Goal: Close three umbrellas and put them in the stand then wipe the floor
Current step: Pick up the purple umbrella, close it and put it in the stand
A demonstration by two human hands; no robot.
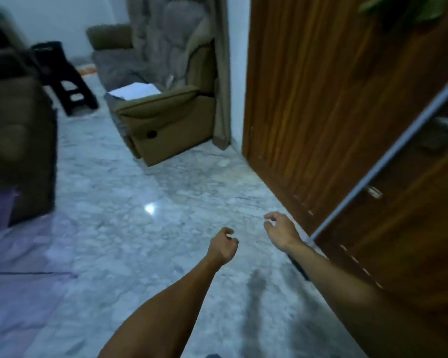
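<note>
The floor [130, 192] is pale grey-white marble with mottled veining and one bright white glint. The door [321, 99] is reddish-brown wood with vertical grain. A silver-grey pole [388, 153] slants across it. The armchair [166, 117] is olive-brown, with white paper [135, 90] on its seat. The stool [60, 73] is black. At the left edge lies a purple, translucent sheet [8, 241]. The curtain [221, 73] is beige-grey, the wall [62, 19] pale blue-white.

Left hand [222, 246]: bare, no ring, no glove | Right hand [279, 232]: bare, no ring, no watch at wrist | Forearms: both uncovered along whole visible length, no sleeve, no bracelet | Edges slightly blurred
</note>
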